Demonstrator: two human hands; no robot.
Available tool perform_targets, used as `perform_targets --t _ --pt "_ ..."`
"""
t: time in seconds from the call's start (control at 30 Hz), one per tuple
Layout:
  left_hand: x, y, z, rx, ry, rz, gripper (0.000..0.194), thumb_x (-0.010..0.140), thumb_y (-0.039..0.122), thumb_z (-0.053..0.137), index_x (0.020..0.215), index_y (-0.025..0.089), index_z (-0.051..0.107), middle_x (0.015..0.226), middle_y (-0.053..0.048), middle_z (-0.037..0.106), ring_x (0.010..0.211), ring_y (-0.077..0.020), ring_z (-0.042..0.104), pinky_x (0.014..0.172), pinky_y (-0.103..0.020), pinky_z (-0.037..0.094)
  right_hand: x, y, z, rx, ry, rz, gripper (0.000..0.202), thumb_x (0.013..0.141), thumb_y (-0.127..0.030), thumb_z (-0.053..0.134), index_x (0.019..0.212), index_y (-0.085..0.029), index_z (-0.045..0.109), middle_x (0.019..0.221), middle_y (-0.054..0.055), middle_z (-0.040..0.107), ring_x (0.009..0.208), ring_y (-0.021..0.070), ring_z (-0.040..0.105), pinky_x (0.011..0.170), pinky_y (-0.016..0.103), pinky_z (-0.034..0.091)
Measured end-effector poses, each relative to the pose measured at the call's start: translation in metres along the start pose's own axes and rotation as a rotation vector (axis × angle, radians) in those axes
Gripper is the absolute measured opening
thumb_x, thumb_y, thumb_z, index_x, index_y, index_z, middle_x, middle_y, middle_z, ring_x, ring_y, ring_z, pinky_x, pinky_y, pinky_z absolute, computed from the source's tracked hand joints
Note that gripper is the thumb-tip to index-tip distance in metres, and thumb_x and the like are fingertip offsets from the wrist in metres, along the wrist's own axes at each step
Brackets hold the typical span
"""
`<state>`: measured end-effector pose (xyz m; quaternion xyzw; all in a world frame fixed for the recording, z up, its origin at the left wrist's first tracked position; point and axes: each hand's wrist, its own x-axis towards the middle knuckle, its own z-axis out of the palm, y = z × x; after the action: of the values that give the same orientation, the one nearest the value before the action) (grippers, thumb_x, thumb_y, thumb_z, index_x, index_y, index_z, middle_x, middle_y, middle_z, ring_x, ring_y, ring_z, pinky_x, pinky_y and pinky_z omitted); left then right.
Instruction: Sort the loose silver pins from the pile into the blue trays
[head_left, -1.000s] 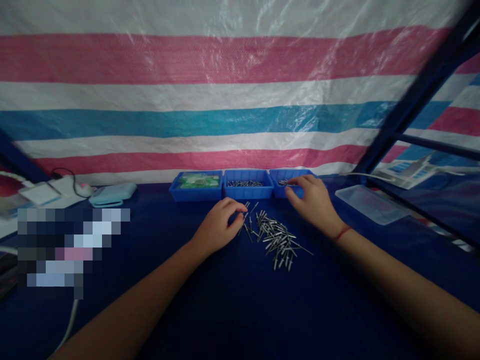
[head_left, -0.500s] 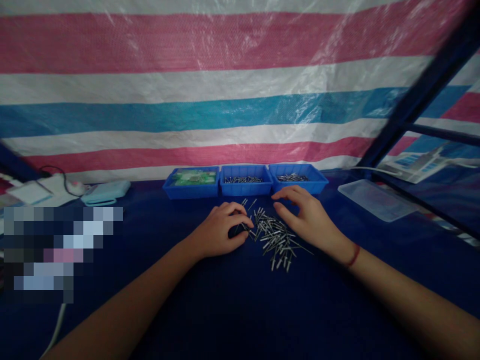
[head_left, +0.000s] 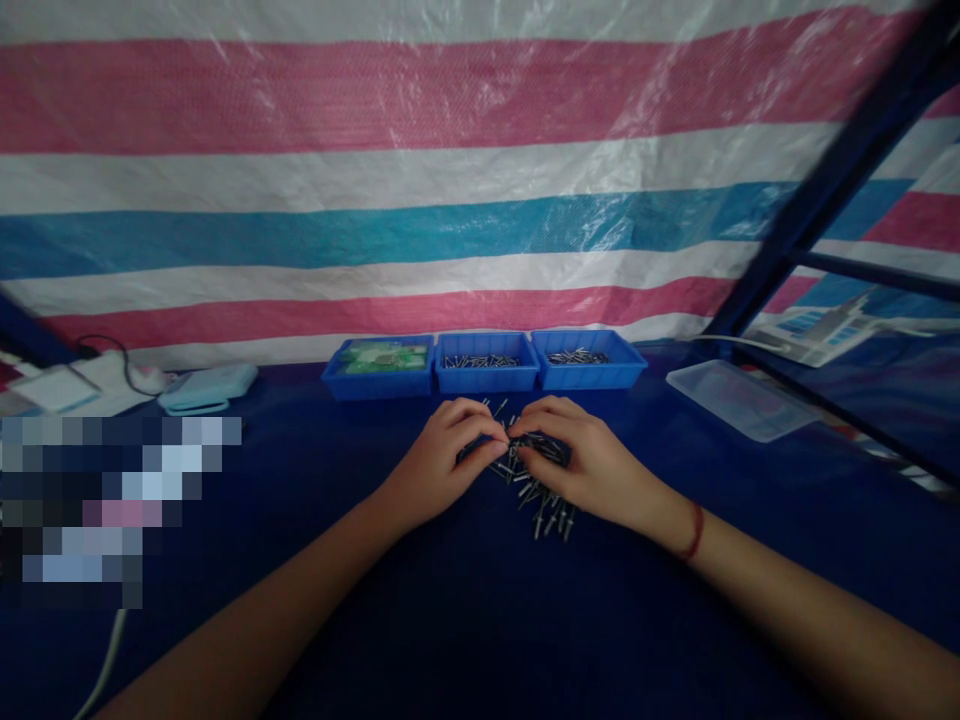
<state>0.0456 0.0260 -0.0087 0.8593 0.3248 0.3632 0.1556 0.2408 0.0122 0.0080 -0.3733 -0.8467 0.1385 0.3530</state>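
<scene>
A loose pile of silvery blind rivets (head_left: 556, 515) lies on the dark blue tabletop, partly covered by my hands. My left hand (head_left: 450, 455) is at the pile's left edge, thumb and forefinger pinched on a rivet that shows only in part. Close to those fingertips, my right hand (head_left: 581, 450) arches over the pile from the right. Its thumb and forefinger curve toward the left hand with a gap between them, and rivets show underneath. Whether it touches any of them is hard to see.
Behind the pile stand three blue bins: the left bin (head_left: 379, 385) has green-and-clear packets, the middle bin (head_left: 486, 380) and right bin (head_left: 592, 378) hold metal pieces. A clear plastic lid (head_left: 739, 400) lies at right, a light-blue case (head_left: 208, 388) at left. Striped sheeting (head_left: 450, 100) hangs behind.
My right hand has moved left and down over the rivets, bringing its fingertips close to my left hand's. The left thumb and forefinger have come together. The view has shifted slightly.
</scene>
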Motion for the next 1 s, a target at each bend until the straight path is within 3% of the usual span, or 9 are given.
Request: perform_targets --t 0.13,0.27,0.43,0.6,1.0 --pt "-0.002 0.023 0.007 -0.223 0.164 -0.103 0.007 0.087 0.021 0.053 0.087 0.022 0.059 0.095 -0.003 0.054 0.091 -0.0171 0.054 0.081 -0.032 0.044 -0.002 -0.009 0.003 0.16 -0.057 -0.009 0.016 0.081 -0.022 0.059 0.096 -0.023 0.065 0.097 0.005 0.063 0.09 0.018 0.058 0.081 0.035 0.047" --pt "-0.003 0.034 0.012 -0.342 0.206 -0.194 0.007 0.086 0.021 0.053 0.085 0.023 0.06 0.094 -0.003 0.055 0.086 -0.0163 0.054 0.071 -0.029 0.046 -0.003 -0.015 0.004 0.3 -0.071 -0.01 0.016 0.087 -0.024 0.055 0.097 -0.024 0.067 0.094 0.004 0.064 0.088 0.016 0.058 0.079 0.032 0.046" --pt "-0.004 0.032 0.014 -0.352 0.216 -0.233 0.01 0.084 0.021 0.056 0.09 0.024 0.063 0.094 -0.003 0.056 0.083 -0.0163 0.055 0.065 -0.028 0.046 -0.001 -0.014 0.004 0.299 -0.088 0.036 0.016 0.087 -0.027 0.054 0.091 -0.022 0.068 0.08 0.002 0.062 0.075 0.0138 0.057 0.07 0.03 0.046" --pt "-0.005 0.03 0.014 -0.343 0.24 -0.247 0.008 0.082 0.021 0.058 0.086 0.024 0.064 0.092 -0.002 0.057 0.08 -0.0157 0.055 0.061 -0.026 0.045 -0.002 -0.013 0.005 0.321 -0.123 0.024 0.017 0.088 -0.027 0.052 0.095 -0.023 0.067 0.084 0.002 0.064 0.079 0.0139 0.058 0.074 0.029 0.046" --pt "-0.006 0.032 0.013 -0.333 0.233 -0.213 0.01 0.087 0.02 0.05 0.087 0.021 0.06 0.091 -0.002 0.056 0.081 -0.0145 0.054 0.069 -0.027 0.045 -0.001 -0.013 0.004 0.337 -0.102 0.081 0.013 0.086 -0.024 0.055 0.086 -0.021 0.067 0.082 0.002 0.063 0.077 0.0134 0.059 0.073 0.029 0.047"
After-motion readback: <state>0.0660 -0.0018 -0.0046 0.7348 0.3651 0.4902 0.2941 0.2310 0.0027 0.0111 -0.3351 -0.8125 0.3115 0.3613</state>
